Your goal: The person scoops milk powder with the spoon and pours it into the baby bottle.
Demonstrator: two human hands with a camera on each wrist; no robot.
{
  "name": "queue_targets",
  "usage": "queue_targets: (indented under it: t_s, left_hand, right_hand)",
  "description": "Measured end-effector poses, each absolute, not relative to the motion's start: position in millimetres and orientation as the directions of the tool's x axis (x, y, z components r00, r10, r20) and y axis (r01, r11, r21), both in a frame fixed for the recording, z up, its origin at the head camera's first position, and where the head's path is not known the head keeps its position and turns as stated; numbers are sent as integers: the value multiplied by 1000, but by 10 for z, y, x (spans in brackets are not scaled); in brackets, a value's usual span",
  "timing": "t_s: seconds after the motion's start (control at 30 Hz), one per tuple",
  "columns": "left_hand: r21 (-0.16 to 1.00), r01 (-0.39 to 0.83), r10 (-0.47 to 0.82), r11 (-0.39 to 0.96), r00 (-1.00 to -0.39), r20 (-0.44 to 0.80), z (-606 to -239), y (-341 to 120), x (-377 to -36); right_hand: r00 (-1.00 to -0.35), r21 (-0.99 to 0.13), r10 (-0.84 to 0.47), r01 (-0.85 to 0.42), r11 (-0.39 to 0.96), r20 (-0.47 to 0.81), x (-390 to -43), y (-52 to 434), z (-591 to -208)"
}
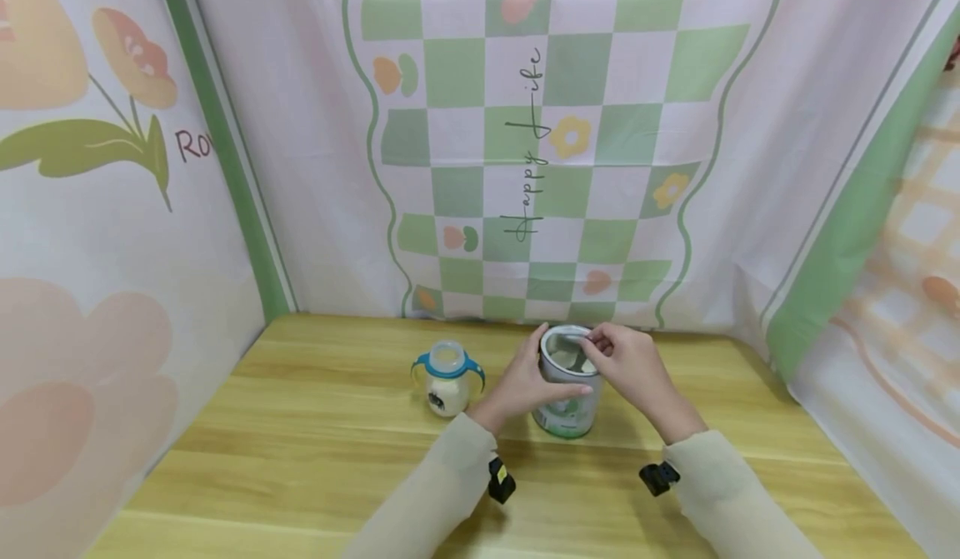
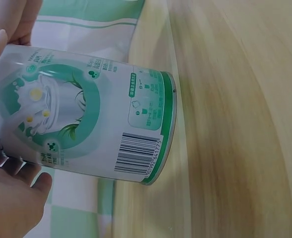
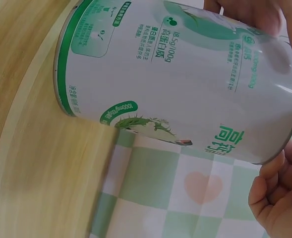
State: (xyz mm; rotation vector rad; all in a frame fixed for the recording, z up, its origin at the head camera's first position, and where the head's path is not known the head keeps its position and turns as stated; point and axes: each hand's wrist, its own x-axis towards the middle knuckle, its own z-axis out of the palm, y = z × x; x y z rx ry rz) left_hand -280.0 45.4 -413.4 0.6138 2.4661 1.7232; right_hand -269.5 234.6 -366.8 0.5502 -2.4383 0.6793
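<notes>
A white and green milk powder can (image 2: 111, 94) stands upright on the table, its top uncovered and pale powder inside. My left hand (image 1: 527, 378) grips the can's left side, thumb across the front and fingers behind. At the can's right rim is my right hand (image 1: 626, 361), its fingers curled and pinching a thin pale scoop handle (image 1: 572, 339) over the mouth. The scoop's lower part is hard to make out in the can. In the right wrist view, the curled fingers (image 3: 274, 186) lie right at the rim.
A baby bottle (image 1: 447, 388) with a blue two-handled collar and a clear cap stands left of the can. It holds something pale. The wooden table (image 1: 300, 434) ends at a printed cloth backdrop (image 1: 517, 167) close behind the can.
</notes>
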Motion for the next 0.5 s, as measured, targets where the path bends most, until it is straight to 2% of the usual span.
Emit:
queue_targets:
  t_s: [0.27,0.5]
  left_hand:
    - [915,306,328,265,-920,213,-4174,518,-2820]
    - [915,329,342,232,-909,240,-4227,513,-2839]
  right_hand:
    - [-702,-283,-211,-517,808,680,-2713,2341,-3737]
    - [-801,-402,-149,-440,803,580,-2686,2338,-3734]
